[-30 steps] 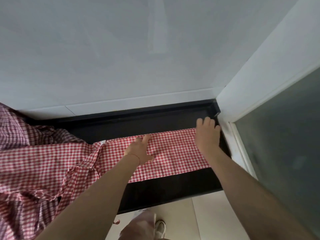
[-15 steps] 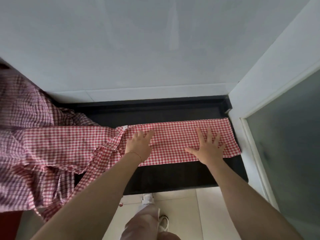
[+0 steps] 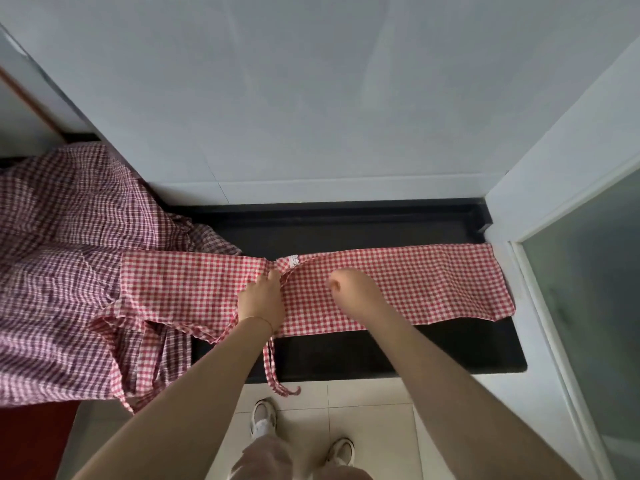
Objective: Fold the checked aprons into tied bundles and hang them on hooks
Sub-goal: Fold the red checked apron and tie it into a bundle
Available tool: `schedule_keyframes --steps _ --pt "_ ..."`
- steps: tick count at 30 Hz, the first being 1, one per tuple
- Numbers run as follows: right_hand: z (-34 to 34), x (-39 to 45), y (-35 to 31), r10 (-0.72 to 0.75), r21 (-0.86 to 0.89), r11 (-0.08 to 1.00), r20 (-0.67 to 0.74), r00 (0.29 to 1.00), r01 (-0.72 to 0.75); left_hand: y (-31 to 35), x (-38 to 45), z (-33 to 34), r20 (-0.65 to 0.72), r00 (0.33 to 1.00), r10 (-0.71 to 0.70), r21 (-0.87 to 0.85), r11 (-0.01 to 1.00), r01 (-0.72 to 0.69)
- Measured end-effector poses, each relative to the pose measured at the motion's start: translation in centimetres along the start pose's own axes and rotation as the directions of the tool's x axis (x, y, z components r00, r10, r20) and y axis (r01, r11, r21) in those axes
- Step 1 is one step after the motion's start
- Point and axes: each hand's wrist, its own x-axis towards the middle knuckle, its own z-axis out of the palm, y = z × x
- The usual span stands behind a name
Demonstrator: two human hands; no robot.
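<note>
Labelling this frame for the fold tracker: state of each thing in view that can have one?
red checked apron: folded into a long strip, flat on the black counter, not yet bundled or tied
apron tie: loose, hanging over the counter's front edge
left hand: on the strip's bunched middle, fingers curled into the fabric
right hand: over the strip, fingers curled; grip unclear
pile of checked aprons: crumpled, unfolded, at left

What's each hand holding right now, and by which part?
Left hand pinches the red checked apron at its gathered waist, near the white label. Right hand is curled over the cloth; whether it grips cannot be told.
</note>
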Motion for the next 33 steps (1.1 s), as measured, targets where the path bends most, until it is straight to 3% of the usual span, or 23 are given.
schedule_keyframes --steps 4,9,14,19,24,33 --pt "4.4 1.2 -4.4 -0.132 -0.002 0.991 0.018 0.991 0.133 -1.8 1.8 -2.0 0.02 1.0 0.008 -0.112 0.994 -0.006" --pt "5.8 2.3 -6.8 -0.048 -0.224 0.973 0.04 0.998 0.056 -5.8 4.5 -3.7 0.053 0.997 0.052 0.051 0.997 -0.054" --pt "6.4 3.4 -8.5 0.051 -0.292 0.955 0.026 0.998 -0.041 -9.0 6.1 -4.9 0.022 0.998 0.062 -0.038 0.997 -0.061" --pt "6.7 4.1 -9.7 0.158 -0.337 0.933 0.058 0.986 -0.13 -12.6 7.5 -4.8 0.187 0.981 0.054 0.082 0.994 -0.07" --pt "6.9 4.4 -10.2 0.173 -0.363 0.924 0.106 0.979 -0.124 -11.8 7.6 -5.8 0.174 0.981 0.083 -0.024 0.996 -0.08" --pt "7.4 5.7 -10.5 0.177 -0.481 0.872 0.143 0.974 -0.088 -8.9 5.9 -3.9 0.273 0.962 0.012 0.169 0.984 -0.061"
